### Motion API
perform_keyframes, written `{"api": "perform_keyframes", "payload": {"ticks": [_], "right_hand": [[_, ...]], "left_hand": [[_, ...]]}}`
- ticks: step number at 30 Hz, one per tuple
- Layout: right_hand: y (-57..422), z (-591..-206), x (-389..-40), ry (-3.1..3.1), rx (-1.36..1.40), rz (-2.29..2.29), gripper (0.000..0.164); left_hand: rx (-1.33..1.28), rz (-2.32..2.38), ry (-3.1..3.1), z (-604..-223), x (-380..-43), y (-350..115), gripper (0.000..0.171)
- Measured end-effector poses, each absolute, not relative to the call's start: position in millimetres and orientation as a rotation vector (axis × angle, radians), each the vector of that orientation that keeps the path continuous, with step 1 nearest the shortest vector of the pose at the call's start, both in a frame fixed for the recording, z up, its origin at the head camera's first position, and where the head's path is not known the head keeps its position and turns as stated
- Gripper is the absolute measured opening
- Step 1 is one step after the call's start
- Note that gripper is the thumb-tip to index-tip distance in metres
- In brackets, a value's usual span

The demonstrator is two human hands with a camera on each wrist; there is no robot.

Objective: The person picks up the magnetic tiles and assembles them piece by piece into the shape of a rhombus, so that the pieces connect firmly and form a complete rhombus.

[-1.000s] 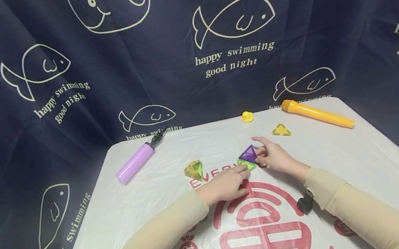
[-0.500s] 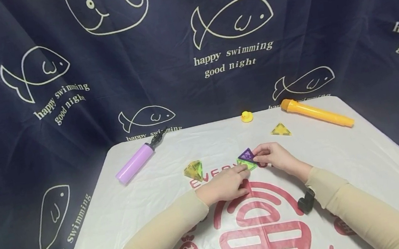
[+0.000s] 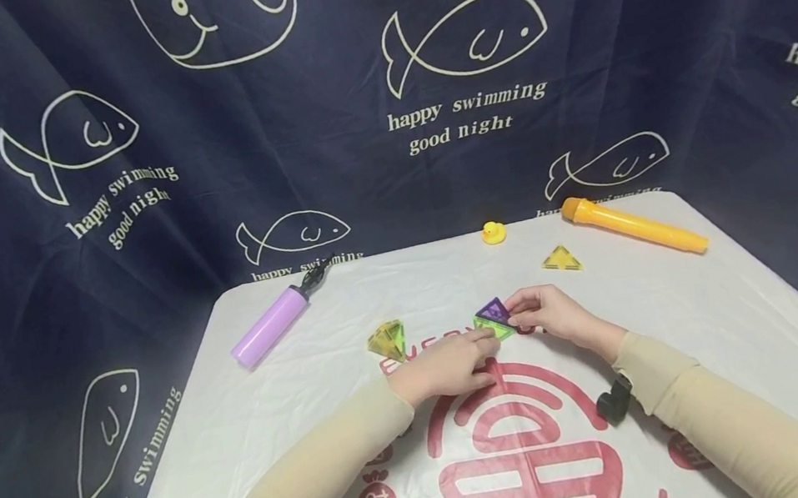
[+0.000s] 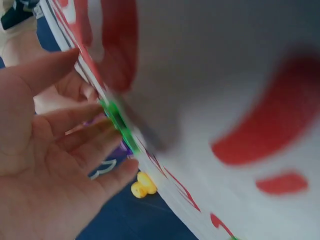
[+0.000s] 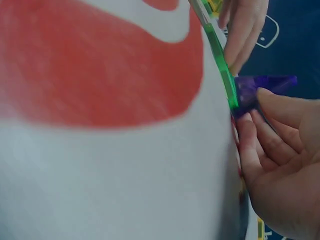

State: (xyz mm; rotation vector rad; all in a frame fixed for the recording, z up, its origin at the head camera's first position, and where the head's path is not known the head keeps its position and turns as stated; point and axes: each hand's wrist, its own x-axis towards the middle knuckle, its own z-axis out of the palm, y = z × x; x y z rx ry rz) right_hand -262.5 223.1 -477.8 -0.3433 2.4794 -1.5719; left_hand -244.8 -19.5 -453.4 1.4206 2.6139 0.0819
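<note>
A clear purple triangular magnetic tile (image 3: 493, 311) stands up at the far edge of a green magnetic tile (image 3: 492, 326) lying on the table. My right hand (image 3: 557, 314) pinches the purple tile at its right side; in the right wrist view the thumb lies against the tile's face (image 5: 272, 82). My left hand (image 3: 451, 367) rests its fingertips on the green tile from the near left, its fingers fairly straight. In the left wrist view, those fingers partly cover the green tile (image 4: 118, 120), and only bits of purple show behind it.
Left of the hands sits a pointed yellow-and-green tile shape (image 3: 388, 341). A yellow triangular tile (image 3: 562, 259) lies farther back on the right. Along the far side are a yellow rubber duck (image 3: 493, 232), an orange microphone-shaped tube (image 3: 634, 226) and a purple hand pump (image 3: 271, 326).
My right hand's raised, spread fingers have come down and closed on the purple tile, which has shifted slightly down and left. The left hand has stayed on the green tile.
</note>
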Motion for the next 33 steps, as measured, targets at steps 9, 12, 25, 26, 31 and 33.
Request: {"api": "perform_keyframes", "payload": {"ticks": [9, 12, 25, 26, 31, 33], "right_hand": [[248, -473, -271, 2.802, -0.333, -1.298, 0.024], [256, -471, -276, 3.005, -0.369, -1.09, 0.029], [276, -472, -296, 3.076, -0.236, -0.435, 0.064], [276, -472, -296, 3.077, -0.238, -0.431, 0.064], [275, -473, -294, 3.081, -0.276, -0.45, 0.06], [274, -473, -292, 3.078, -0.297, -0.466, 0.06]], "left_hand": [[1.316, 0.099, 2.589, -450, -252, -25, 0.059], [1.325, 0.082, 2.595, -451, -252, -26, 0.06], [1.366, 0.0, 2.61, -453, -243, -28, 0.061], [1.375, 0.006, 2.609, -453, -242, -28, 0.06], [1.45, 0.018, 2.591, -453, -234, -32, 0.053], [1.497, 0.006, 2.58, -451, -230, -34, 0.052]]}}
